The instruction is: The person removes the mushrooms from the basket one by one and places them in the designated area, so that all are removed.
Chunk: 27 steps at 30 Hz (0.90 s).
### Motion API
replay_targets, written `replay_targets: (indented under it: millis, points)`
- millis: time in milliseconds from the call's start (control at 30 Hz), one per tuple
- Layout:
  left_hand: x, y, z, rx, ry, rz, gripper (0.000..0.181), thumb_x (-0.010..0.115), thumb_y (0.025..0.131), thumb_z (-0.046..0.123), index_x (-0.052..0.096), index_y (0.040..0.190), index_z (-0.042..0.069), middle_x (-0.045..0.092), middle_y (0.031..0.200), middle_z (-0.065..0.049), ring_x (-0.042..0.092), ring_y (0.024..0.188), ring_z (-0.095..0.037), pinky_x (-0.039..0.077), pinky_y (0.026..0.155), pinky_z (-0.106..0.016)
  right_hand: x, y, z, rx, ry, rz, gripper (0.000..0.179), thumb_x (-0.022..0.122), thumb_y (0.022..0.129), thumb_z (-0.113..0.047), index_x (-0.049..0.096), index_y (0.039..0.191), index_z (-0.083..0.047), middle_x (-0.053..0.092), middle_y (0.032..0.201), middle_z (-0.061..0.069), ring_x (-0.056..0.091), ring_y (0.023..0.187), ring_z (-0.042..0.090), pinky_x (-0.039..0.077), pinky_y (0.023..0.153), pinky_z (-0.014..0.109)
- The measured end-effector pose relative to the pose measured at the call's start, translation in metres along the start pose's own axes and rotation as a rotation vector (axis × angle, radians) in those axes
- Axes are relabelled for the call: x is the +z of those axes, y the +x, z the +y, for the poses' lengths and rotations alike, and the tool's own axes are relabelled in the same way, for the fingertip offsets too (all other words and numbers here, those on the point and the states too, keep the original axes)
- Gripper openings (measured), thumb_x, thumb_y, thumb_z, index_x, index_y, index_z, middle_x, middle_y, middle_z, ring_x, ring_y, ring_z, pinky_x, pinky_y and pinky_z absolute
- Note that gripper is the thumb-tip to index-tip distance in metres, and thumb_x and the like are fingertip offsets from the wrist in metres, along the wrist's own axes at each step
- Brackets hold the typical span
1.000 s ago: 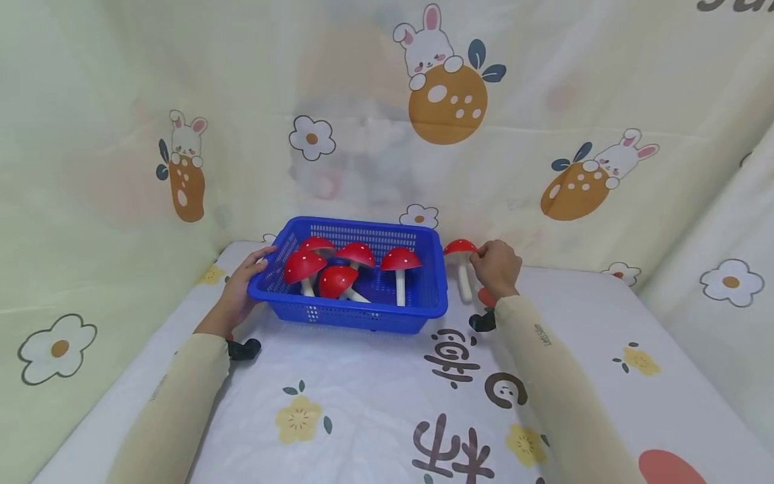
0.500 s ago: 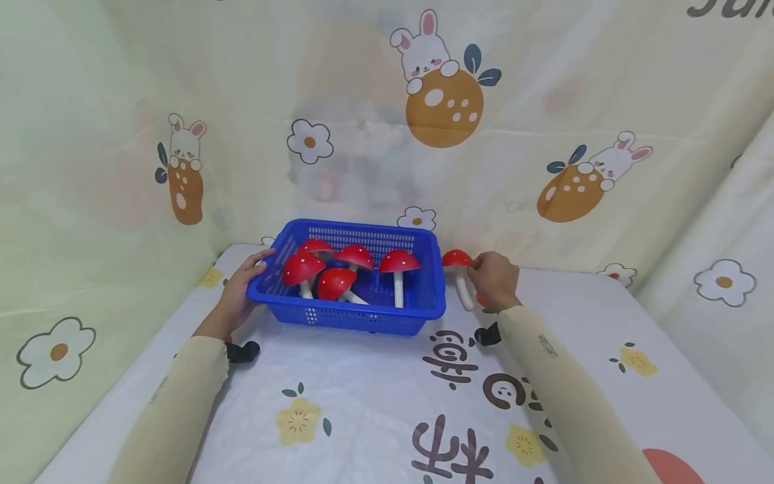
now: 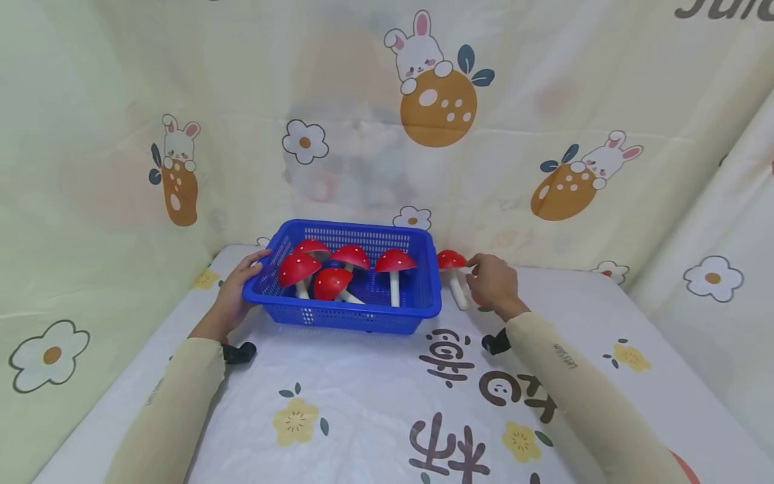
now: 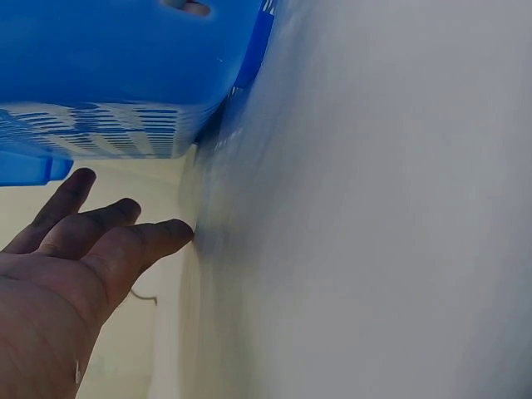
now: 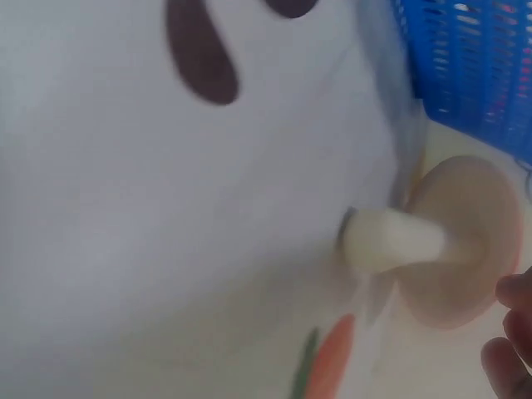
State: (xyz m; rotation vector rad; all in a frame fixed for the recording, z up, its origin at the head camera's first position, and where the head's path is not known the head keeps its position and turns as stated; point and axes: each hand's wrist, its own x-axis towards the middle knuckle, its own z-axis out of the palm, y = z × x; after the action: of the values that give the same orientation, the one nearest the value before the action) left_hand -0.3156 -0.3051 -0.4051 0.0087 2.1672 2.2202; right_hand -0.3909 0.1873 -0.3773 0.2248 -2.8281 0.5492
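Observation:
A blue plastic basket (image 3: 341,323) holds several toy mushrooms with red, white-dotted caps, among them a mushroom (image 3: 395,261) at its right end. My left hand (image 3: 232,296) is at the basket's left side, its fingertips by the rim; in the left wrist view three fingers (image 4: 137,245) stretch out near the basket wall. Just right of the basket stands another mushroom (image 3: 451,259), slightly tilted, its white stem (image 5: 391,241) down on the table. My right hand (image 3: 496,282) is at this cap's right edge, thumb and forefinger slightly parted, a fingertip at the rim.
The table (image 3: 351,376) wears a white cloth printed with flowers and lettering. A patterned curtain (image 3: 357,175) hangs close behind the basket, and more curtain (image 3: 719,323) borders the right side. A black wrist-camera piece (image 3: 497,341) juts from the right sleeve.
The right hand has lowered the mushroom beside the basket, and its fingers have loosened from the cap edge. The left hand stays at the basket; the head view has shifted slightly.

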Motion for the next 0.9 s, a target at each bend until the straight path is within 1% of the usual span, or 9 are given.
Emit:
replay_targets:
  millis: [67,133,267,400,567,633,700,833,900]
  points:
    - [-0.001,0.0,0.0,-0.004,0.006,0.006,0.046,0.035,0.105,0.042,0.033,0.151,0.038,0.018,0.164,-0.008,0.029,0.146,-0.036,0.052,0.096,-0.03,-0.003,0.001,-0.003,-0.015,-0.002,0.015,0.03,0.064,0.09,-0.019,0.066,0.116,-0.003,0.07,0.102,0.016,0.064,0.085,0.031,0.053,0.071,0.043]
    - [-0.002,0.0,-0.001,-0.003,0.011,0.008,0.046,0.035,0.105,0.042,0.033,0.151,0.039,0.018,0.164,-0.008,0.029,0.147,-0.036,0.049,0.101,-0.035,-0.007,0.002,-0.008,-0.025,-0.006,0.029,0.03,0.063,0.09,-0.019,0.067,0.115,-0.003,0.07,0.101,0.016,0.064,0.083,0.031,0.054,0.069,0.042]
    - [-0.003,0.001,-0.002,0.001,0.015,0.007,0.047,0.035,0.104,0.044,0.033,0.151,0.039,0.018,0.165,-0.008,0.028,0.147,-0.036,0.043,0.108,-0.043,-0.016,0.004,-0.026,-0.031,0.018,0.028,0.029,0.062,0.091,-0.018,0.067,0.115,-0.003,0.07,0.102,0.016,0.064,0.085,0.031,0.056,0.073,0.043]
    - [-0.003,0.002,-0.003,0.004,0.009,0.006,0.047,0.036,0.105,0.044,0.032,0.151,0.039,0.019,0.164,-0.007,0.029,0.147,-0.035,0.04,0.109,-0.045,-0.024,0.006,-0.046,-0.053,0.031,-0.01,0.028,0.062,0.089,-0.016,0.068,0.113,-0.004,0.071,0.102,0.015,0.065,0.089,0.032,0.055,0.077,0.044]
    - [-0.002,0.002,-0.002,0.005,-0.01,0.007,0.048,0.037,0.104,0.044,0.032,0.151,0.038,0.019,0.164,-0.008,0.029,0.147,-0.036,0.035,0.113,-0.05,-0.03,0.007,-0.071,-0.084,0.026,-0.066,0.027,0.065,0.089,-0.018,0.069,0.113,-0.006,0.071,0.103,0.014,0.067,0.088,0.03,0.057,0.075,0.041]
    - [-0.001,0.002,-0.001,0.006,-0.021,0.003,0.048,0.037,0.104,0.044,0.032,0.152,0.037,0.019,0.164,-0.008,0.029,0.147,-0.036,0.033,0.114,-0.053,-0.033,0.008,-0.08,-0.112,0.031,-0.089,0.025,0.067,0.09,-0.019,0.069,0.111,-0.006,0.071,0.103,0.013,0.066,0.088,0.028,0.058,0.074,0.04]
    - [0.0,0.001,0.0,0.007,-0.028,0.003,0.048,0.037,0.104,0.043,0.033,0.151,0.037,0.019,0.164,-0.009,0.028,0.147,-0.036,0.032,0.115,-0.054,-0.037,0.01,-0.09,-0.159,0.038,-0.121,0.024,0.067,0.09,-0.019,0.07,0.111,-0.006,0.071,0.104,0.012,0.066,0.09,0.027,0.058,0.076,0.039]
    - [-0.001,0.0,0.0,0.007,-0.036,0.001,0.047,0.036,0.105,0.041,0.032,0.152,0.036,0.018,0.164,-0.009,0.028,0.147,-0.036,0.031,0.115,-0.054,-0.046,0.02,-0.111,-0.3,0.051,-0.2,0.024,0.068,0.09,-0.017,0.071,0.111,-0.006,0.071,0.109,0.012,0.067,0.097,0.027,0.058,0.084,0.04]
    - [-0.001,0.0,0.0,0.001,-0.036,-0.002,0.047,0.035,0.105,0.041,0.032,0.152,0.036,0.019,0.164,-0.008,0.029,0.147,-0.035,0.033,0.115,-0.052,-0.051,0.025,-0.122,-0.343,0.065,-0.237,0.024,0.069,0.09,-0.016,0.072,0.111,-0.007,0.072,0.111,0.01,0.068,0.099,0.027,0.058,0.085,0.04]
